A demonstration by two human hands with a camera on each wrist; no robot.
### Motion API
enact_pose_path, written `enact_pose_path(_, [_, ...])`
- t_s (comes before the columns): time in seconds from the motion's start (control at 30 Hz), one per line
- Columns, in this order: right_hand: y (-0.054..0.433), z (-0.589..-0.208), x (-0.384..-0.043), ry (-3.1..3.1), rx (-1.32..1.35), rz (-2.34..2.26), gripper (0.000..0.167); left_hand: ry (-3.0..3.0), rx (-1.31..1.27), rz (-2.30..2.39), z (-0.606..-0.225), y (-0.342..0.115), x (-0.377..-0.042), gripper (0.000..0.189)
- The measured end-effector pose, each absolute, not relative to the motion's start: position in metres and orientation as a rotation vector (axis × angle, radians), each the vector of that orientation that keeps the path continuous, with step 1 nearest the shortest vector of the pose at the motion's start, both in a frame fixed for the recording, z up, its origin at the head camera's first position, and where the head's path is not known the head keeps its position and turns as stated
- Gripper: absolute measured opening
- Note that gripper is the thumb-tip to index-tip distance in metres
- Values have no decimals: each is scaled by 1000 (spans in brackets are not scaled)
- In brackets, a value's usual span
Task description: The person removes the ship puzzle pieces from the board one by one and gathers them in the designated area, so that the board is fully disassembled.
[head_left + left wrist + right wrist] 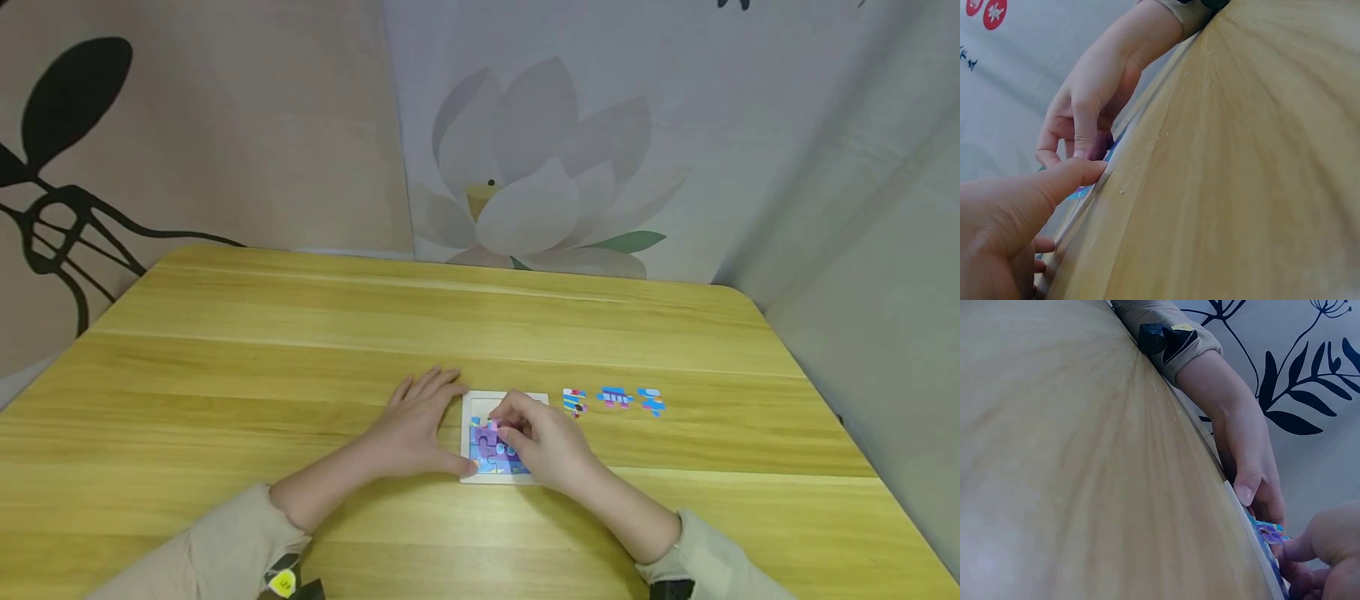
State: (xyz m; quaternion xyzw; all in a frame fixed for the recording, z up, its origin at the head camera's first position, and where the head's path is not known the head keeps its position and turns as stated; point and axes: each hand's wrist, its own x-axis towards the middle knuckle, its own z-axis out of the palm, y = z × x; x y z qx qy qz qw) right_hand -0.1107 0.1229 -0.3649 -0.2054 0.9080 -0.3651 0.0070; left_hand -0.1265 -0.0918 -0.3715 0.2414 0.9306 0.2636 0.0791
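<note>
Beige sleeves [225, 542] lay nearest, over a wooden counter [375, 317]. With fingers extended and thumb spread wide, the left hand [420, 425] touched the left side of a white puzzle tray [498, 479]. Above the partly filled tray, the right hand [551, 442] pinched a puzzle piece [1270, 534]; three loose pieces [615, 397] lay to the right.

Here's the yellow-brown wooden surface [300, 358], grain running side to side, far corners rounded! A pale-framed puzzle tray [498, 479] lies flat on it, and just to its right, three loose pieces [615, 397] sit in a row.
</note>
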Motion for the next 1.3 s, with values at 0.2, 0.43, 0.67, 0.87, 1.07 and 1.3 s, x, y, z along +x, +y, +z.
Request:
enact_pose_path(0.2, [125,-364,-111,2716,-581,-1261,18,2772,701,782,-371,-91,-127,104])
enact_pose_path(0.43, [127,-361,-112,2577,-513,-1393,17,2758,692,780,-370,-90,-128,105])
enact_pose_path(0.67, [130,-360,-113,2508,-516,-1478,14,2757,702,778,-370,-91,-127,106])
enact_pose_path(0.87, [137,-359,-112,2490,-518,-1519,14,2756,704,772,-368,-92,-126,106])
enact_pose_path(1.07, [150,-357,-110,2500,-514,-1536,14,2761,716,756,-369,-92,-126,106])
enact_pose_path(1.3, [169,-352,-105,2549,-451,-1552,15,2751,726,764,-369,-92,-126,106])
